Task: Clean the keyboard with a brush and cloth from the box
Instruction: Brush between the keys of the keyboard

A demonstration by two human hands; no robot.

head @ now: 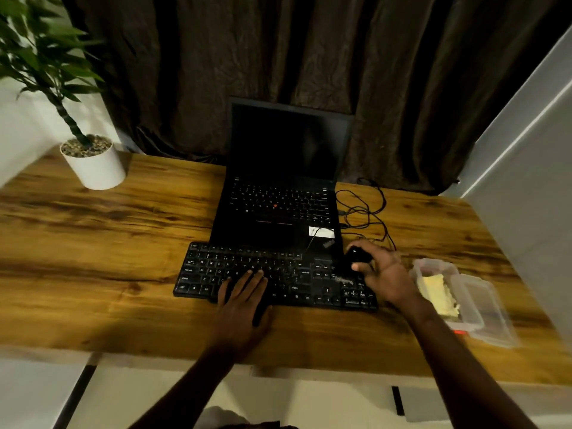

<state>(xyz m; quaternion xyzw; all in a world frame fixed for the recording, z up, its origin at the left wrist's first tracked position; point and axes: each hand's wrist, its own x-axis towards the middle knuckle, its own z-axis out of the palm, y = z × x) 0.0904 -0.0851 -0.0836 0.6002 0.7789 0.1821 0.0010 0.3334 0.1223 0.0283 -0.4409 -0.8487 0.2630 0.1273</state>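
Note:
A black keyboard [204,274] lies on the wooden desk in front of a laptop. My left hand [244,301] rests flat on its lower middle keys, fingers together. My right hand [383,277] is closed around a black brush [359,254] above the keyboard's right end; a pale blurred streak under the hand looks like its bristles touching the keys near the number pad. To the right stands a clear plastic box [433,264] with a yellow cloth [436,292] inside, its lid [492,314] lying next to it.
An open black laptop [278,187] with a dark screen sits just behind the keyboard. Black cables [365,212] loop to its right. A potted plant in a white pot [96,168] stands at the desk's far left. A dark curtain hangs behind, a white wall at right.

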